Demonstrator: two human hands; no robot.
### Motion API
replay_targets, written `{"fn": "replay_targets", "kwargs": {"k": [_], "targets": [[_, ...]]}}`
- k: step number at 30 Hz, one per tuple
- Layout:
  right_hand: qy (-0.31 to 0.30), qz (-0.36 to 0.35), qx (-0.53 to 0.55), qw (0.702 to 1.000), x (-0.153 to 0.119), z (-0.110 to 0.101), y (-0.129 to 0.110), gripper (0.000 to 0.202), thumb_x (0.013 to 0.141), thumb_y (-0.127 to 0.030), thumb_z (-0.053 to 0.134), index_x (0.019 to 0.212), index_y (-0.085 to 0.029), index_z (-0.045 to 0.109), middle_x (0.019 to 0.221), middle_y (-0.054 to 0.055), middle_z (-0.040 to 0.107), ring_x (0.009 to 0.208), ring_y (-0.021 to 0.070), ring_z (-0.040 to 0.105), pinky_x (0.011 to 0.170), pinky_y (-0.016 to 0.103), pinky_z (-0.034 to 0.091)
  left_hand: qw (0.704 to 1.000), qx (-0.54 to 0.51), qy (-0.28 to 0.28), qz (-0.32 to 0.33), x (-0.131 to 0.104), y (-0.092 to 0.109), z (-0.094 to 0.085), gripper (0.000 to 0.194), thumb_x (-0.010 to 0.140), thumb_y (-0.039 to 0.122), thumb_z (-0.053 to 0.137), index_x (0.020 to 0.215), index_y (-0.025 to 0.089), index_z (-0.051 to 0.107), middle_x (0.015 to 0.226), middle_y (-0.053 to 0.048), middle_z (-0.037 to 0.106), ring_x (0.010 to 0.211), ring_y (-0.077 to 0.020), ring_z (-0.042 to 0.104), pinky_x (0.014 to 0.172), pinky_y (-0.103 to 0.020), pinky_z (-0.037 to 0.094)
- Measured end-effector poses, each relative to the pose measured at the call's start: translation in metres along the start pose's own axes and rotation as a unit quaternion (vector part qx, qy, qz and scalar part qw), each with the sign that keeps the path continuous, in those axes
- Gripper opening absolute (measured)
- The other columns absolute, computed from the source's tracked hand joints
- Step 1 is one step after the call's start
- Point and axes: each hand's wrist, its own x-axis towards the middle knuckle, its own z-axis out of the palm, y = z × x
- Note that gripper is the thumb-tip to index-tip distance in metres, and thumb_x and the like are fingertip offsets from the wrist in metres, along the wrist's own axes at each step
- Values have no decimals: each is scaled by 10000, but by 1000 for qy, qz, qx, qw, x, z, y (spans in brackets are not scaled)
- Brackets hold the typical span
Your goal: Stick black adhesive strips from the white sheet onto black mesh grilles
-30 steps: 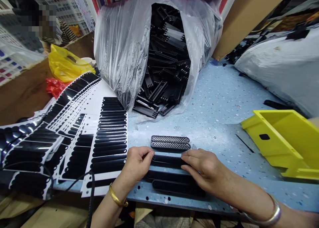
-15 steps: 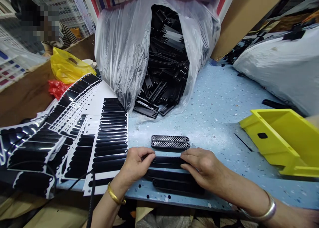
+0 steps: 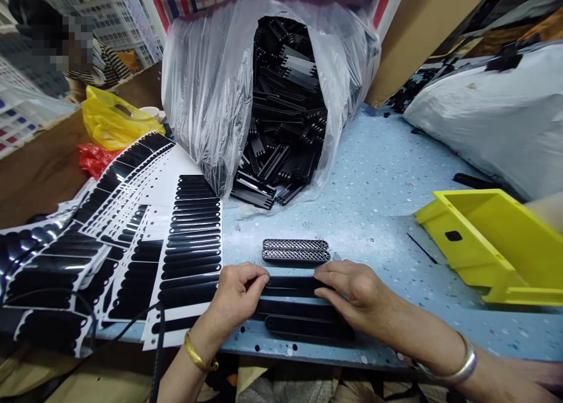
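My left hand is closed, thumb and forefinger pinched at the left end of a long black strip. At the strip's right end my right hand is closed in the same way. The strip lies level along a black plastic piece, and I cannot tell how far it touches. Just beyond are two textured black pieces, side by side. Nearer the table edge lie more smooth black pieces, partly hidden by my right hand. Sheets of black adhesive strips spread out to the left of my left hand.
A clear plastic bag of black plastic parts opens toward me. To the right stand a yellow bin and a whitish sack. A black cable crosses the sheets. At back left, a person in striped sleeves sits.
The whole view has shifted slightly left. Both hands keep their pinch at the strip's ends, and the dotted edge seen between them before now looks smooth and black.
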Motion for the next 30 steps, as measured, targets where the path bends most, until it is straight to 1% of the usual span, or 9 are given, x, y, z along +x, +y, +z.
{"fn": "replay_targets", "kwargs": {"k": [4, 11, 17, 23, 27, 30], "targets": [[30, -7, 26, 999, -4, 1, 3, 166, 960, -224, 521, 978, -174, 679, 895, 71, 692, 816, 172, 651, 739, 291, 545, 1000, -5, 6, 5, 0, -2, 1, 228, 840, 251, 558, 837, 173, 772, 814, -40, 756, 759, -142, 702, 709, -218, 510], [83, 3, 79, 993, -6, 2, 2, 202, 947, -255, 573, 1036, -134, 709, 880, 74, 709, 796, 146, 661, 723, 251, 565, 999, -17, 17, 31, 1, -5, 1, 218, 832, 242, 573, 810, 166, 777, 787, -37, 759, 731, -132, 710, 689, -193, 526], [96, 1, 105, 990, -8, 7, 4, 190, 925, -192, 577, 1031, -121, 719, 832, 80, 697, 756, 155, 649, 672, 260, 556, 999, -15, 17, 38, 1, -8, 1, 209, 831, 254, 587, 797, 180, 780, 775, -19, 757, 714, -115, 707, 671, -171, 526], [92, -3, 106, 990, -10, 6, -1, 235, 933, -126, 525, 1107, -147, 682, 880, 83, 681, 822, 167, 627, 741, 295, 554, 999, -12, 17, 44, 1, -6, -1, 200, 830, 241, 591, 809, 202, 786, 777, -5, 758, 714, -111, 709, 661, -162, 525], [110, -12, 85, 990, -14, 8, -4, 263, 928, -92, 494, 1133, -141, 651, 882, 87, 646, 824, 174, 603, 763, 332, 549, 999, -16, 18, 47, 0, -5, -2, 192, 828, 235, 598, 817, 202, 787, 767, -4, 756, 708, -109, 707, 643, -155, 525], [109, -22, 77, 991, -16, 9, -6, 320, 919, -59, 467, 1191, -150, 610, 916, 93, 631, 850, 184, 592, 779, 361, 542, 999, -17, 17, 47, 0, -6, -2, 183, 826, 226, 606, 820, 199, 787, 770, -5, 756, 713, -107, 707, 654, -151, 528]]}}
